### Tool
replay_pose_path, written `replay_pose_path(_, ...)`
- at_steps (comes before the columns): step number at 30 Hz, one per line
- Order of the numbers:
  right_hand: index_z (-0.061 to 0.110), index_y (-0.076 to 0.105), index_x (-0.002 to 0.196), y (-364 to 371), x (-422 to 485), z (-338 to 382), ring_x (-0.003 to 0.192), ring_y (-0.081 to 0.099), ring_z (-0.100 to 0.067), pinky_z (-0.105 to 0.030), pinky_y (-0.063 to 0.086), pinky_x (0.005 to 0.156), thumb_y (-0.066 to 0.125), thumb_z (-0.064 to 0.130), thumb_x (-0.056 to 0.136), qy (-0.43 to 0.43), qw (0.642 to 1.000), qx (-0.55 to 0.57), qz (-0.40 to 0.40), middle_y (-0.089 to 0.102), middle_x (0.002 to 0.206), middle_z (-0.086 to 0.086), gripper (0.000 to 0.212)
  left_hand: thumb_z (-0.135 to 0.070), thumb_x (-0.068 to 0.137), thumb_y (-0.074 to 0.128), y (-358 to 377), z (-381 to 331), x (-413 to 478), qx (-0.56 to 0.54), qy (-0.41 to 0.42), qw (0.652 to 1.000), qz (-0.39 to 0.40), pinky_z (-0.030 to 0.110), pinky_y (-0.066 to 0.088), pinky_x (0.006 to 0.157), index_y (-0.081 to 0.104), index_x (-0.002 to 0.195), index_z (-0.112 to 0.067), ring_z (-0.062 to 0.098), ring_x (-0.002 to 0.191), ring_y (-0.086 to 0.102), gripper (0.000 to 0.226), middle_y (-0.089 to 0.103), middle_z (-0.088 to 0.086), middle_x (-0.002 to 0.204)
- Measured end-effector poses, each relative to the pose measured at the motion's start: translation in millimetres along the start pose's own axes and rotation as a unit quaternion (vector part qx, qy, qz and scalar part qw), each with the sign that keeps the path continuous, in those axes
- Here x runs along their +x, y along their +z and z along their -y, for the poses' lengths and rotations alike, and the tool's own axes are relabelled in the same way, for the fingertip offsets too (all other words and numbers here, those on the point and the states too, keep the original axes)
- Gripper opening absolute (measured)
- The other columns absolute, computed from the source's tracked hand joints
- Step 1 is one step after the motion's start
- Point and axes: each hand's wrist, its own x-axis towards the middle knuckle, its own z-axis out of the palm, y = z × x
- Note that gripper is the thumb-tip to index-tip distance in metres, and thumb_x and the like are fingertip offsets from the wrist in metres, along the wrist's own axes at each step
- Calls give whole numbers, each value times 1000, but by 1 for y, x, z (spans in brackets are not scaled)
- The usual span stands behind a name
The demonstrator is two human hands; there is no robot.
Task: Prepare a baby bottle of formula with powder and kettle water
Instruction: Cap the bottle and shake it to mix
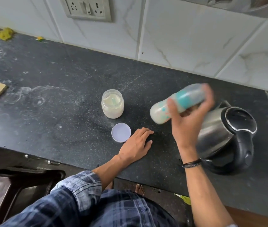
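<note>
Teal bottle [185,97] sideways in right grip [187,123]

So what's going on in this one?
A person's right hand has the baby bottle in its grip, tilted above the counter. The bottle holds milky liquid and is blurred, so it is probably being shaken. The left hand rests flat on the counter beside the loose lid. The powder jar stands open behind that lid, and the steel kettle sits at the right, closed.
</note>
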Motion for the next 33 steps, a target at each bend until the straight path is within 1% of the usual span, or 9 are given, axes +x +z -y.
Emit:
replay_pose_path(2, 21, 29, 149, -2, -3, -1, 111, 68, -14, -46, 61, 89, 85, 25, 86, 2, 1000, -16, 20, 51, 136, 22, 84, -34, 106, 52, -1, -2, 0, -6, 2, 1000, 7, 33, 42, 112, 52, 146, -16, 15, 128, 49, 43, 52, 1, 143)
replay_pose_path(5, 9, 20, 147, -1, -2, 7, 115, 66, -13, -35, 58, 91, 77, 10, 91, -20, 998, 36, -44, 44, 140, 6, 79, -34, 107, 51, -2, -4, 1, -1, -1, 1000, 5, 32, 41, 112, 52, 146, -16, 15, 129, 49, 43, 52, 1, 144)
replay_pose_path(10, 20, 31, 150, 3, 5, -3, 111, 67, -15, -48, 60, 91, 86, 27, 85, 16, 999, -31, 30, 52, 135, 17, 85, -35, 107, 50, -3, -3, 0, -4, -6, 1000, 15, 32, 40, 113, 51, 146, -17, 15, 132, 47, 43, 51, 2, 146)
replay_pose_path(14, 11, 20, 147, 0, 7, 9, 118, 65, -23, -42, 60, 91, 78, 11, 89, -22, 997, 54, -51, 43, 144, -1, 82, -33, 107, 51, -3, -3, 1, 5, -3, 1000, 7, 32, 40, 112, 51, 146, -16, 16, 130, 49, 42, 52, 2, 145)
replay_pose_path(18, 21, 30, 150, 1, 3, -7, 111, 68, -16, -52, 60, 91, 85, 23, 86, 27, 999, -13, 17, 52, 134, 24, 84, -33, 107, 51, -2, -4, 0, 2, -2, 1000, 6, 32, 41, 111, 52, 145, -15, 16, 129, 48, 42, 52, 3, 144)
replay_pose_path(23, 14, 22, 148, 0, -3, 2, 117, 66, -23, -42, 60, 91, 80, 15, 90, 10, 998, 46, -46, 48, 143, -7, 82, -33, 106, 52, -2, -2, 1, 1, -1, 1000, 6, 33, 42, 112, 52, 145, -15, 16, 129, 49, 42, 52, 3, 143)
replay_pose_path(27, 22, 32, 149, 1, -3, -4, 111, 67, -15, -47, 60, 91, 86, 32, 84, 21, 999, -28, 21, 52, 138, 23, 85, -33, 106, 52, -3, -4, 0, -3, 0, 1000, 11, 34, 42, 112, 52, 145, -15, 16, 129, 49, 43, 52, 3, 144)
replay_pose_path(30, 7, 19, 149, -4, 1, 5, 113, 66, -11, -32, 58, 90, 77, 8, 90, -4, 997, 41, -58, 46, 140, 2, 83, -33, 107, 51, -5, -4, 2, -4, -6, 1000, 10, 33, 40, 113, 51, 146, -16, 16, 132, 48, 43, 51, 3, 145)
replay_pose_path(33, 5, 19, 151, -2, 7, 0, 115, 64, -6, -30, 57, 92, 78, 6, 90, -1, 999, 13, -34, 45, 139, 7, 85, -32, 107, 51, -4, -4, 1, 0, -7, 1000, 8, 33, 40, 114, 52, 146, -15, 17, 131, 48, 43, 51, 4, 145)
